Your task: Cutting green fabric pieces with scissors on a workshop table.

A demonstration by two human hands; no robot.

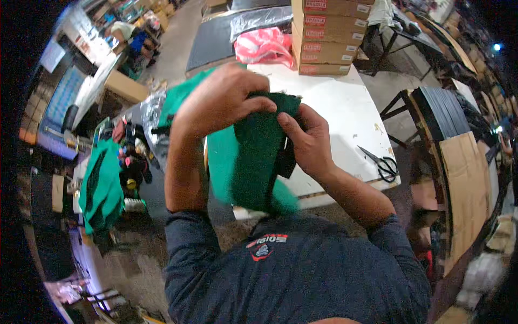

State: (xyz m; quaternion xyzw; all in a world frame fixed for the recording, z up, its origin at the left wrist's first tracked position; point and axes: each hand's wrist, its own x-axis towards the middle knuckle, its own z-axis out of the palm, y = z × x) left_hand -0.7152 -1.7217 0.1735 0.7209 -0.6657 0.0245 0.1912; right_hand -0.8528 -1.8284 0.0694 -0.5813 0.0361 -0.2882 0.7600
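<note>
A dark green piece of fabric (251,156) hangs down in front of my chest, over the near edge of the white table (350,108). My left hand (224,97) is closed on its top edge, with thumb and fingers pinching it. Close beside it, my right hand (313,143) pinches the right part of the same edge, thumb facing up. Loose threads show along that edge. A brighter green part of cloth (186,89) spreads behind my left forearm; whether it is one piece with the held fabric, I cannot tell. Black-handled scissors (377,160) lie on the table right of my right hand.
A tall stack of cardboard boxes (329,48) stands at the table's far side, beside a pink-and-white bundle (264,47). More green cloth (102,183) lies at the left among small items. On the right is a bench with cardboard sheets (467,189). A person (127,32) is far left.
</note>
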